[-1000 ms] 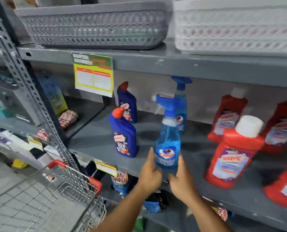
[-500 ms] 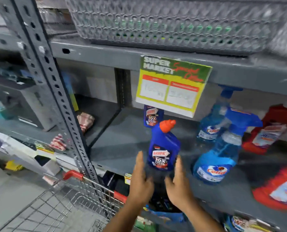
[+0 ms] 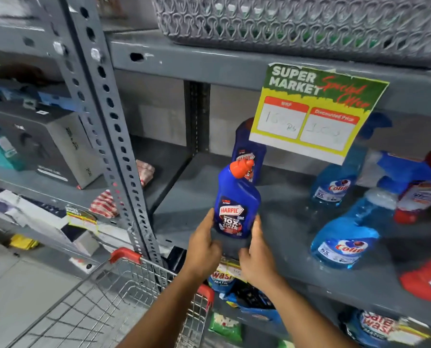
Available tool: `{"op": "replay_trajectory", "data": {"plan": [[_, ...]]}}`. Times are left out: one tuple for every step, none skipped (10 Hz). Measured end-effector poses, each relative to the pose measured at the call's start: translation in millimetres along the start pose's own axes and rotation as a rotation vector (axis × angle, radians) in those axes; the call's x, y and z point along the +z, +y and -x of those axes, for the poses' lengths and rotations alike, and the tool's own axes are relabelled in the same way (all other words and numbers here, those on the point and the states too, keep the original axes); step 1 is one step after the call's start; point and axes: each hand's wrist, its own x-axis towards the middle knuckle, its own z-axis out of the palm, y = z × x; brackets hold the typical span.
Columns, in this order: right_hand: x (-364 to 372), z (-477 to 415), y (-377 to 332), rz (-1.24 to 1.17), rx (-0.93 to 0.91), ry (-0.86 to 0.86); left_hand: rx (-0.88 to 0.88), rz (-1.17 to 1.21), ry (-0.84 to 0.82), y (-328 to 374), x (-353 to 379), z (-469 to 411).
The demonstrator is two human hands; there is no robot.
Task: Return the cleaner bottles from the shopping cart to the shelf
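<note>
A dark blue Harpic bottle with an orange cap stands upright near the front of the grey shelf. My left hand cups its lower left side and my right hand its lower right side, fingers touching the base. A second Harpic bottle stands behind it, partly hidden by a price sign. Two light blue Colin spray bottles stand to the right. The wire shopping cart with red corners sits at bottom left; the part in view holds nothing.
A green and yellow "Super Market" price sign hangs from the shelf above. Red bottles stand at the far right. A perforated grey upright divides the shelves. A grey basket sits on top. Detergent packs fill the lower shelf.
My hands left the Colin spray bottle standing on the shelf, moved left and closed around the front Harpic bottle. The camera swung left and closer.
</note>
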Motion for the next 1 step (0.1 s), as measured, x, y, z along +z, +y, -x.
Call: {"op": "replay_trajectory", "data": {"plan": [[-9.9, 8.8, -9.9, -0.041, 0.023, -0.021, -0.048, -0.037, 0.007, 6.4, 2.8, 5.5]]}}
